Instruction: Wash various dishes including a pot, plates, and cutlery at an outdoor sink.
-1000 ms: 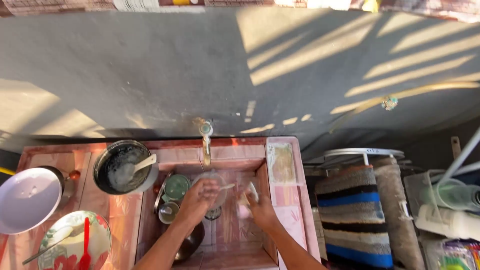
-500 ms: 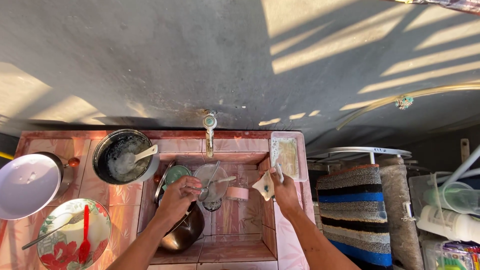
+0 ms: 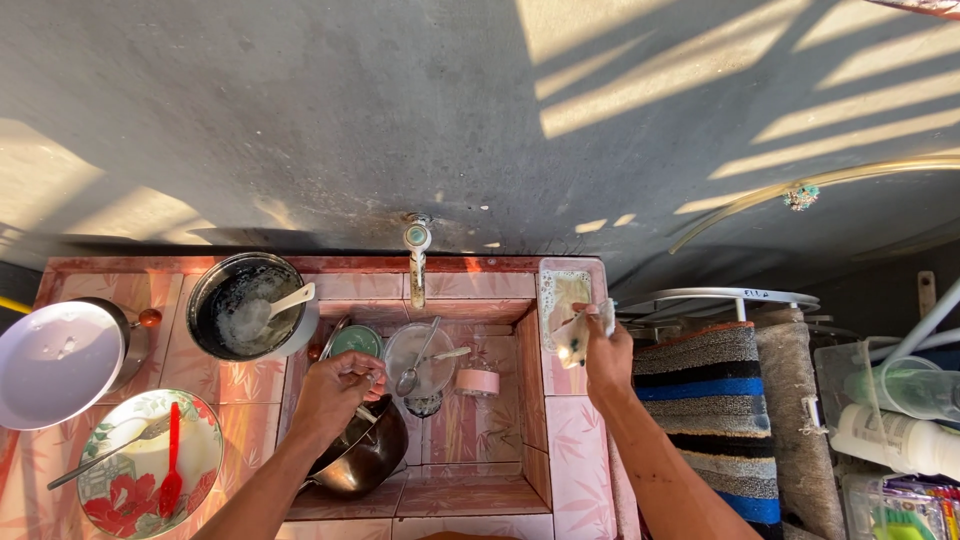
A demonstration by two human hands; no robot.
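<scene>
Here, at about nine o'clock, a white pan lid (image 3: 55, 362) rests on the pink tiled counter (image 3: 245, 395), and below it, near eight o'clock, lies a flowered plate (image 3: 140, 462) bearing a red spoon (image 3: 171, 462). Just right of the lid stands a dark pot (image 3: 250, 305) with a pale spoon inside. The left hand (image 3: 335, 392) is curled closed over the rim of a dark metal bowl (image 3: 365, 455), which sits tilted in the sink (image 3: 470, 425) near six o'clock. The bowl looks stiff, wet and probably slippery, and likely not heavy; its rim seems the surest place to grip. Crowding it at twelve o'clock are a green lid (image 3: 355, 340), a clear glass bowl (image 3: 420, 362) with a spoon, and a small pink-banded jar (image 3: 477, 380), all beneath the tap (image 3: 416, 258). These stand close and could be knocked; the glass looks fragile. At three o'clock the right hand (image 3: 605, 360) pinches a pale sponge or cloth (image 3: 575, 335), soft and light, over the sink's right ledge. Farther right lies a striped mat (image 3: 705, 400).
</scene>
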